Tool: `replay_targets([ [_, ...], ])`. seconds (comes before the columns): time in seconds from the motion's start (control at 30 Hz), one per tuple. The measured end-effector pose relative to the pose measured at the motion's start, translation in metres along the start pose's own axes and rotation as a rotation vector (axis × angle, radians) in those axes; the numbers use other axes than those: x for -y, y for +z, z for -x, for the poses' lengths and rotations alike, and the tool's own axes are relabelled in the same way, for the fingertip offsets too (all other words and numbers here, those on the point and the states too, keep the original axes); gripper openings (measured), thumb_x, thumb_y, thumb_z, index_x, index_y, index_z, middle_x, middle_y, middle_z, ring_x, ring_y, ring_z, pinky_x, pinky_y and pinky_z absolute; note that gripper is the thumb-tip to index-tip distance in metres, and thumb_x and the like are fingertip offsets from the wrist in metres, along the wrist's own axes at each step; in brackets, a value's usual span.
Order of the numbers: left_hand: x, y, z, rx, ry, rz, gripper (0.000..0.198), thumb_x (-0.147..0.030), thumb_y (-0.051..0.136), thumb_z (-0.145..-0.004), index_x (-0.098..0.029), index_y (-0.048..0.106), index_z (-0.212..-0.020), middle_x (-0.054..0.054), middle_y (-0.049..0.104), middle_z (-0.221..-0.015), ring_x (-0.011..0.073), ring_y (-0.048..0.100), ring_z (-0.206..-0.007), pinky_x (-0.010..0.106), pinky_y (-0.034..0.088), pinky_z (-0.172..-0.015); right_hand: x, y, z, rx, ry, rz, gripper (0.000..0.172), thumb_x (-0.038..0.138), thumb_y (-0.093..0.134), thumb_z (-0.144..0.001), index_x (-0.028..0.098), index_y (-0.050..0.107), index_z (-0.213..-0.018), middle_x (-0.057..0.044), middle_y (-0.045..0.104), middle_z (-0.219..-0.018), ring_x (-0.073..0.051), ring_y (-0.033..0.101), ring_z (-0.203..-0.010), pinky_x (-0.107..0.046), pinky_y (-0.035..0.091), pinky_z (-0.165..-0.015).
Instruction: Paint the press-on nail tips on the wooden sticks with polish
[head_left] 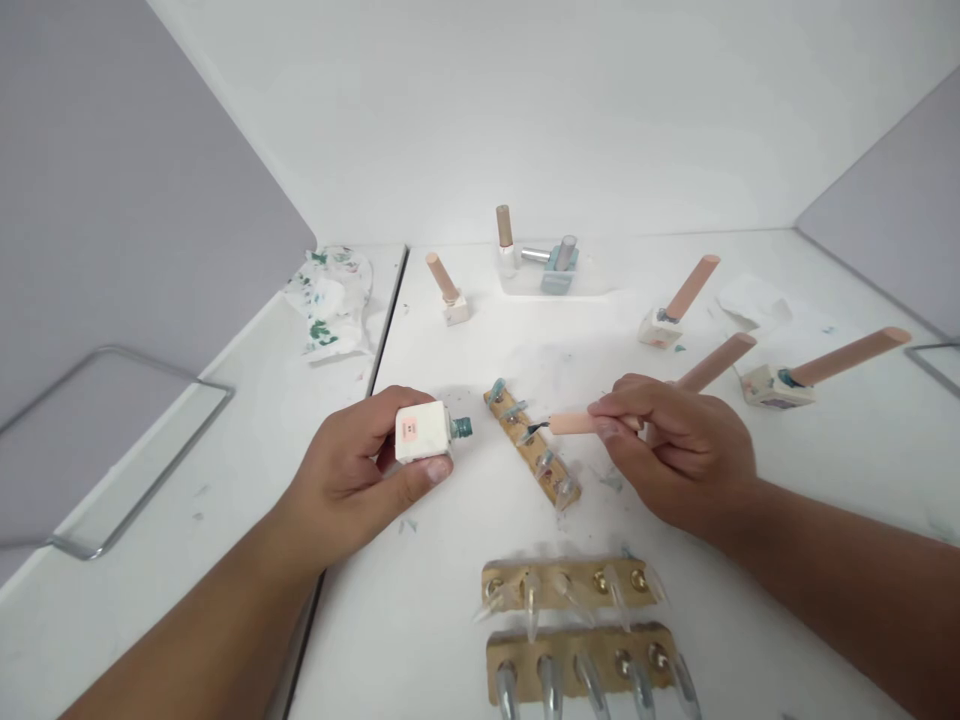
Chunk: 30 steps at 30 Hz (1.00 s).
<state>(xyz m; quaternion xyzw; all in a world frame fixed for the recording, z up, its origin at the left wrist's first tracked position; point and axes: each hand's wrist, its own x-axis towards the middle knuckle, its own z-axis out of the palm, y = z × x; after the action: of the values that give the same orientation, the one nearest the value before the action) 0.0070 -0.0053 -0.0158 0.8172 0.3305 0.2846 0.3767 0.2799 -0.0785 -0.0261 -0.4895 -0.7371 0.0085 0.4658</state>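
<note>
- Nearest the lens, a near strip (577, 665) of wood carries a row of clear nail tips on pegs; a second strip (570, 583) lies just beyond it, parallel, with paler tips.
- Both lie on a white table (825, 480) flecked with green specks, with white walls behind it.
- At the far left a wire frame (112, 450) lies on a lower surface.
- Left hand (352, 475): closed around a white bottle (422, 432). The thumb (420, 475) presses along its near edge and the other fingers curl behind it. It is tipped on its side, its green-stained open neck pointing right, clear of the fingers.
- Right hand (679, 450): fingertips (607, 410) pinched on the pink handle of a brush (574, 423). The handle sticks out left of the fingers, nearly level.
- Between the hands a slanted strip (531, 443) lies on the table; the brush's dark tip touches a nail tip near its middle, and its other tips look green.
- Just behind the right hand stands a capped bottle (716, 362), its long pink cap leaning right.
- Three more long-capped bottles stand well apart: one at right (817, 370), one behind it (675, 305), one back left (450, 290).
- A clear tray (551, 275) at the back holds a few small bottles.
- A green-stained tissue (330, 300) sits crumpled back left.
</note>
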Motion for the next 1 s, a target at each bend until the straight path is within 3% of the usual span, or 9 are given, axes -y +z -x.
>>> replay_targets([
  [0.27,0.0002,-0.0001,-0.0006,-0.004,0.005,-0.04,0.012,-0.029,0.064,-0.088,-0.021,0.061,-0.095,-0.002,0.056,-0.073,0.0099,0.047,-0.062,0.021,0.039,-0.053,-0.0006,-0.0007,0.0027,-0.044,0.029,-0.04,0.015,0.007,0.053,-0.085,0.021,0.056,-0.085,0.007,0.042,-0.055,-0.007,0.04,-0.046,-0.023,0.032,-0.044],
  [0.53,0.0012,0.0014,-0.0022,-0.001,0.003,-0.032,0.013,-0.031,0.065,-0.088,-0.021,0.061,-0.096,-0.002,0.055,-0.073,0.0102,0.047,-0.063,0.021,0.038,-0.053,0.0006,0.0018,-0.0029,0.1,-0.131,-0.127,0.016,0.006,0.052,-0.085,0.021,0.055,-0.087,0.006,0.048,-0.058,-0.008,0.049,-0.051,-0.024,0.04,-0.052],
  [0.83,0.001,0.0001,-0.0014,-0.01,0.014,-0.038,0.012,-0.029,0.064,-0.088,-0.023,0.061,-0.097,-0.003,0.056,-0.075,0.0095,0.046,-0.062,0.021,0.039,-0.054,-0.0007,-0.0017,0.0008,-0.02,-0.047,0.005,0.018,0.004,0.054,-0.083,0.022,0.054,-0.082,0.006,0.046,-0.055,-0.009,0.045,-0.048,-0.024,0.037,-0.046],
  [1.0,0.0025,-0.0002,-0.0006,-0.003,0.001,-0.03,0.013,-0.032,0.064,-0.088,-0.022,0.061,-0.097,-0.002,0.056,-0.074,0.0105,0.048,-0.064,0.022,0.038,-0.054,0.0008,-0.0003,-0.0018,0.023,-0.086,-0.054,0.017,0.005,0.052,-0.084,0.022,0.054,-0.084,0.007,0.046,-0.056,-0.008,0.047,-0.049,-0.024,0.039,-0.048],
])
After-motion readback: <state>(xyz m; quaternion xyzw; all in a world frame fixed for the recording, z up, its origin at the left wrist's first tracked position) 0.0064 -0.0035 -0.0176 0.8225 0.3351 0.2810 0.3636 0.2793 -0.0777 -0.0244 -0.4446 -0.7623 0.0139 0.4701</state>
